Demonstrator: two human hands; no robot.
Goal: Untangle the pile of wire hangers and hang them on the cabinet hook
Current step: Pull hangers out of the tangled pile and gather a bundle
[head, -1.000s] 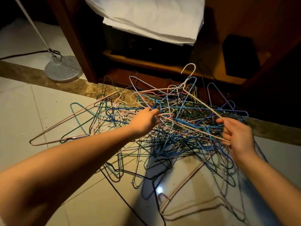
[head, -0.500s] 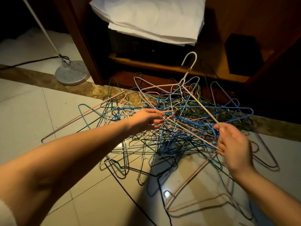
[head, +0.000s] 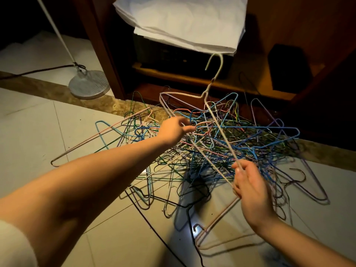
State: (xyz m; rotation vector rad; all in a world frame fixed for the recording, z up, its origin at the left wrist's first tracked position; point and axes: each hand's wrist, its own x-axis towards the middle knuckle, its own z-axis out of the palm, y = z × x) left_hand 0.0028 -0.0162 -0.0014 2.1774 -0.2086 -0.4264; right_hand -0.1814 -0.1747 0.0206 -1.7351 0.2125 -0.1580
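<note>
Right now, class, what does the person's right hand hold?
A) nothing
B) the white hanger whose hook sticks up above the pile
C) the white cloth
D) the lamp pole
B: the right hand grips a side wire of the white hanger, whose hook stands above the pile.

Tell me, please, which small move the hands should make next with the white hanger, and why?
Probably the right hand should lift the white hanger a little higher while the left hand holds the pile down. The hanger's hook already stands above the pile, but its lower wires are threaded among coloured hangers, where the left hand grips.
</note>
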